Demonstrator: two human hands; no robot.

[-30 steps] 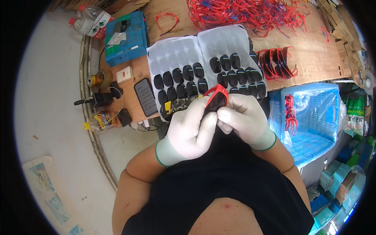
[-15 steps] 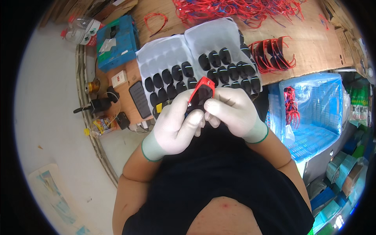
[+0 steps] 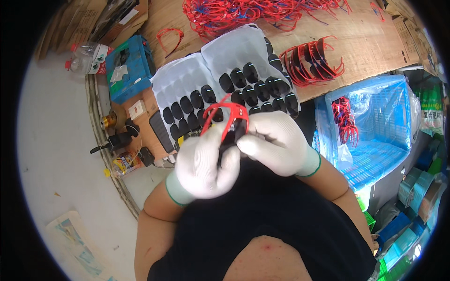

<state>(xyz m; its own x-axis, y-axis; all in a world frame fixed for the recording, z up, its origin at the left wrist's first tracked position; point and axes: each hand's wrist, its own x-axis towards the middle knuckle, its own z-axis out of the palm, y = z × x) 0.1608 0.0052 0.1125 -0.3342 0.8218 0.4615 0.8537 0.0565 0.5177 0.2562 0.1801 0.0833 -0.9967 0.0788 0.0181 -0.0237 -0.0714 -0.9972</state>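
Note:
A pair of red-framed sunglasses [image 3: 240,114] with a dark lens is held upright between my gloved hands, above the near edge of the lens trays. My left hand [image 3: 204,164], in a white knit glove, grips the frame on its left side. My right hand [image 3: 276,143], gloved alike, pinches the dark lens and frame from the right with thumb and fingers. The fingertips behind the frame are hidden. Just beyond lie rows of dark lenses [image 3: 262,91], partly covered by white sheets [image 3: 229,47].
Red frames [image 3: 234,14] are heaped at the back; stacked sunglasses [image 3: 314,61] stand at right. A lined blue crate [image 3: 370,126] holds more red frames. At left are a blue box [image 3: 129,68], a plastic bottle [image 3: 91,58], a phone [image 3: 161,131] and a small white box [image 3: 137,110].
The sunglasses have been turned in my hands, so the red temple arms now show on the far left side. The table's things appear shifted slightly left as the view moved.

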